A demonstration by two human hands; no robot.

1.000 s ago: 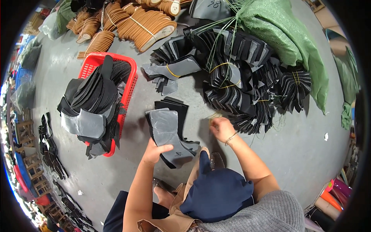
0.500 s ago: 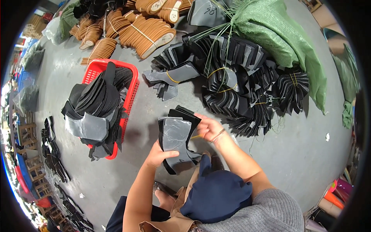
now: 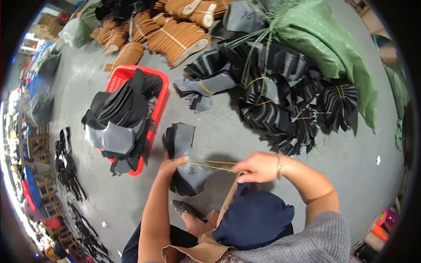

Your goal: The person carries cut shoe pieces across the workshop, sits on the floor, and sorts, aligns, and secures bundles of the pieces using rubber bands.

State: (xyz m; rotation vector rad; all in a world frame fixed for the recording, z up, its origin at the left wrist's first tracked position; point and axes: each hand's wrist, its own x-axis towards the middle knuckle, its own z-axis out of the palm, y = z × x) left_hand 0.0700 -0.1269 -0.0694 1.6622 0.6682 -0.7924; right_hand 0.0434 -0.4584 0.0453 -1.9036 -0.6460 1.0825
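My left hand (image 3: 169,167) grips a stack of grey and black cut material pieces (image 3: 191,176) by its left side, thumb on top. A thin yellow rubber band (image 3: 210,166) runs across the stack from near that thumb. Its other end is pulled out to the right in my right hand (image 3: 258,167), whose fingers are pinched on it. Both strands look taut, with a gap between them. The stack is held above the floor in front of my knees, its top piece grey with a handwritten mark.
A red plastic basket (image 3: 160,98) heaped with black and grey pieces stands to the left. Banded bundles of black pieces (image 3: 280,109) lie at the right under a green woven sack (image 3: 315,39). Brown sole-shaped stacks (image 3: 175,41) sit at the back; more dark pieces (image 3: 68,164) lie far left.
My right hand has moved away from the stack to the right and nearer me, stretching the rubber band. My left hand has turned the stack and shifted it slightly left.
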